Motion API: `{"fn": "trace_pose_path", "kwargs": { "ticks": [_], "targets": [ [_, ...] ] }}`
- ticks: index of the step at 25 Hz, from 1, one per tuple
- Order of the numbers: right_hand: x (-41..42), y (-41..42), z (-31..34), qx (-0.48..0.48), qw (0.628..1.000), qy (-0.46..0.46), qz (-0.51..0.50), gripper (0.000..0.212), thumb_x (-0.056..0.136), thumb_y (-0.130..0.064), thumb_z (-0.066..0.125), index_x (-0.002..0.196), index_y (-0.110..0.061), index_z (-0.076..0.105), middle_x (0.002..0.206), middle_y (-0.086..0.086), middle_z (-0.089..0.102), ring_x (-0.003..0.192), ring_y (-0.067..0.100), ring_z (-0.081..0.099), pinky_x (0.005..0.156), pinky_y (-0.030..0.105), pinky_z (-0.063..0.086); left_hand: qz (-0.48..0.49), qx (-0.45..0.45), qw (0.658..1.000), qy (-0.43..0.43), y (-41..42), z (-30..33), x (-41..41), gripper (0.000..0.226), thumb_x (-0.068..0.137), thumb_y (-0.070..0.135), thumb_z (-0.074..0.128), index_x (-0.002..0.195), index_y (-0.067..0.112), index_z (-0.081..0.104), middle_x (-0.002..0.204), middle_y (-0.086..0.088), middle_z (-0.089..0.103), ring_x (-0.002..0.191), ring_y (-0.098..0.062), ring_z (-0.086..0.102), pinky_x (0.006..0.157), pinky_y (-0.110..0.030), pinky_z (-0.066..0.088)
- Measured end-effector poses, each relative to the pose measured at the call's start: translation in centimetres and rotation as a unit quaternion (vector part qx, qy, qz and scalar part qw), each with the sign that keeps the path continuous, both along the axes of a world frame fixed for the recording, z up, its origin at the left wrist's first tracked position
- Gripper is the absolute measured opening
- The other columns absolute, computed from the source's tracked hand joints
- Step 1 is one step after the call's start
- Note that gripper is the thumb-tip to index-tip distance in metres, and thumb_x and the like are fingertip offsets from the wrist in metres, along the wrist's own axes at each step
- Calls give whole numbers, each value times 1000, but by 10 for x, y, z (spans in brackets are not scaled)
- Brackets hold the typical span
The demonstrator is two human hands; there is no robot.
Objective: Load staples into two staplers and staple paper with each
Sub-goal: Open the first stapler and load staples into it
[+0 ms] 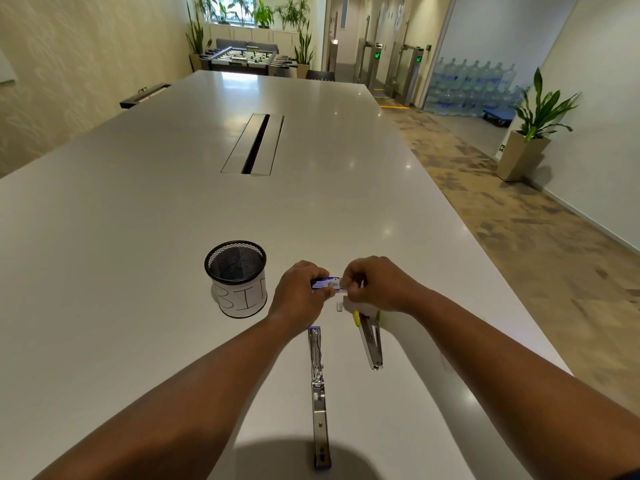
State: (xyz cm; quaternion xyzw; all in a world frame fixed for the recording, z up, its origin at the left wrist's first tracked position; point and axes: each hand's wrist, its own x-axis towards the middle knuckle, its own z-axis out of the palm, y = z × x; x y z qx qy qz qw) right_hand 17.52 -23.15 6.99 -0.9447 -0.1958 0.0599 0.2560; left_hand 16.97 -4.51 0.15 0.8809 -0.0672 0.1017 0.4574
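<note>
near the middle of a long pale table (145, 216), head view: both hands meet over the surface, holding a small blue-and-white staple box (326, 284) between them. left hand (298, 293) curled round the box's left end, fingers closed on it. right hand (379, 284) pinching at the box's right end with fingertips bunched; cannot tell whether it grips the box's inner tray or a strip of staples.

just below the box, on the table, a small pale strip (339, 306), likely staples, too small to be sure.

nearer the camera, blue-tipped stapler (318, 393) lies flipped wide open, stretched near-to-far in one long line, metal channel up, its far end by the left wrist. to its right, yellow-tipped stapler (370, 336) also lies open, shorter, angled, its yellow end partly under the right hand.

left of the hands stands a black mesh cup (236, 277), upright, paper label wrapped round its lower half with handwritten letters. cup well clear of both staplers.

farther along the table, a cable slot (254, 144) set in the top. right of the table, patterned floor and a potted plant (535, 129) against the wall.
</note>
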Motion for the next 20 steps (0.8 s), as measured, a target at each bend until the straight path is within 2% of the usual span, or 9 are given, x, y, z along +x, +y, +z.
{"fn": "trace_pose_path", "kwargs": {
  "ticks": [2,4,6,8,13,16,20],
  "targets": [
    [5,-7,-5,56,995,-17,-81,13,84,-6,65,90,-14,73,77,-6,66,65,6,54,62,24,41,-2,-1,1000,-1,0,0,0,30,81,19,82,109,15,75,100,6,64,89,-9,60,81,-26,51],
    [7,-10,-13,96,984,13,-148,11,87,-6,66,93,-13,73,81,-7,65,74,11,59,66,25,46,-4,-2,1000,-4,0,-1,0,30,80,19,82,109,17,75,99,7,63,88,-6,60,81,-27,52],
    [9,-9,-22,127,973,52,-184,6,86,-9,71,90,-12,74,91,0,71,88,20,66,77,35,56,-4,-4,1000,-6,0,-2,0,29,80,18,82,108,17,75,98,8,64,88,-5,60,82,-28,53],
    [11,-6,-26,159,963,79,-204,1,83,-12,76,83,-10,76,90,5,75,90,25,71,84,43,59,-3,-6,1000,-9,0,-3,1,28,79,18,82,106,18,75,97,8,64,88,-6,60,81,-29,52],
    [16,6,-26,173,950,101,-238,5,77,-13,80,75,-11,77,78,5,77,80,25,73,78,45,61,2,16,1000,-26,-1,-4,4,27,77,19,84,103,16,77,95,5,67,87,-14,61,76,-30,53],
    [16,10,-27,181,945,108,-250,7,74,-13,82,71,-12,75,74,3,76,70,19,69,74,43,62,3,17,1000,-23,-1,-4,3,28,78,20,84,105,16,77,94,8,65,88,-14,60,75,-27,52],
    [14,14,-27,198,941,113,-252,10,74,-11,83,73,-8,74,72,5,75,66,18,68,68,38,60,3,17,1000,-22,-1,-5,3,31,79,21,84,108,15,76,97,7,65,90,-13,59,76,-22,47]
  ]
}}
